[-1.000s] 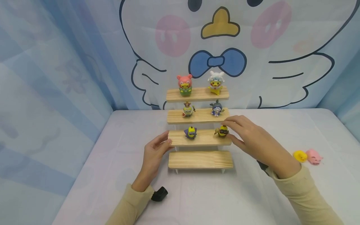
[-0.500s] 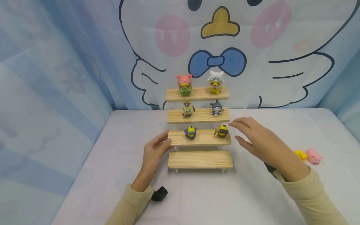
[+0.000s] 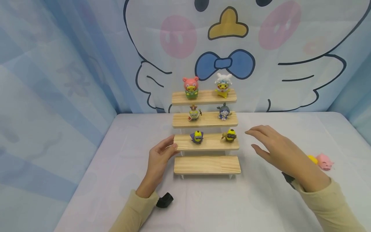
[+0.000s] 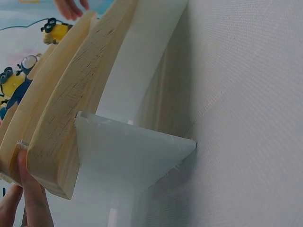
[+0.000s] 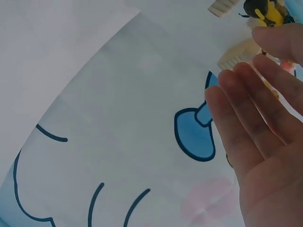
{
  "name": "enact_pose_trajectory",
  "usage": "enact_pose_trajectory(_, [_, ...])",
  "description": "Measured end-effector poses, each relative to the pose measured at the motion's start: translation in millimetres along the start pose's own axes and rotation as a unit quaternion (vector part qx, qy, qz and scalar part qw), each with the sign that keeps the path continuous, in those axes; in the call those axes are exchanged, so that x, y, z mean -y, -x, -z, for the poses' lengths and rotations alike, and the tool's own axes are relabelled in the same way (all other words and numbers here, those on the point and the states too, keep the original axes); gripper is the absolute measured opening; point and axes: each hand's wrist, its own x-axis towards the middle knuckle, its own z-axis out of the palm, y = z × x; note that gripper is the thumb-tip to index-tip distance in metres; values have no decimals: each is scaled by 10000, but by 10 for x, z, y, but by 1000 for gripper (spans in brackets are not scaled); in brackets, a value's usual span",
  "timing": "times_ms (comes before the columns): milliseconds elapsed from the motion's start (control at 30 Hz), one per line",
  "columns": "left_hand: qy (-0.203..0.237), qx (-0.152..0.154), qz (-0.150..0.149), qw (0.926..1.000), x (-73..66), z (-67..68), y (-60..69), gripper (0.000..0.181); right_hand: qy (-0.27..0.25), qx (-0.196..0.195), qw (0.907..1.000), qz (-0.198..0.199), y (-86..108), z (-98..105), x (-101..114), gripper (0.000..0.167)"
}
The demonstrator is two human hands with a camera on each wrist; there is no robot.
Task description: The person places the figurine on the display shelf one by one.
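Observation:
A four-step wooden display shelf (image 3: 207,164) stands mid-table. My left hand (image 3: 157,158) holds the left end of its second step from the bottom, thumb in front; in the left wrist view its fingers (image 4: 35,198) touch the board end. On that step stand a caped minion figurine (image 3: 197,137) at left and another minion figurine (image 3: 230,136) at right. To the right of the shelf, my right hand (image 3: 275,146) hangs apart from it, holding nothing. The right wrist view shows its palm (image 5: 270,189) with fairly straight fingers.
Higher steps carry a crowned figurine (image 3: 194,113), a grey-hooded figurine (image 3: 224,112), a pink-hooded figurine (image 3: 191,88) and a white-hooded figurine (image 3: 223,85). A pink pig toy (image 3: 325,162) and a partly hidden yellow toy (image 3: 312,159) lie at right. A printed curtain (image 3: 116,48) hangs behind.
My right hand has let go of the right-hand minion figurine and drawn away to the right. The figurine stays standing on the step. My left hand keeps its place on the shelf.

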Motion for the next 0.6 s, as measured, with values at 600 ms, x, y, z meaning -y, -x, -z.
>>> enact_pose_trajectory(600, [-8, 11, -43, 10000, 14, 8, -9, 43, 294, 543, 9960, -639, 376, -58, -267, 56])
